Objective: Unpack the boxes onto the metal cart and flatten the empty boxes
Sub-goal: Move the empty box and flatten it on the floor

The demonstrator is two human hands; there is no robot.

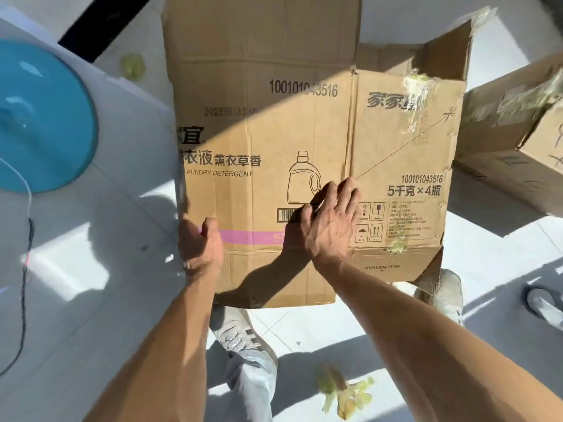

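A laundry detergent box, both ends open, is held up above the tiled floor; its inside is hidden. The left hand grips its left edge, fingers curled round it. The right hand presses flat on its front, fingers straight. A second cardboard box lies right; crumpled tape lies below.

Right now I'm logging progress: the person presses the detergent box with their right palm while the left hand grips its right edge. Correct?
Not quite. The left hand grips the left edge of the detergent box, not the right; the right hand does press flat on it. The head view shows this.
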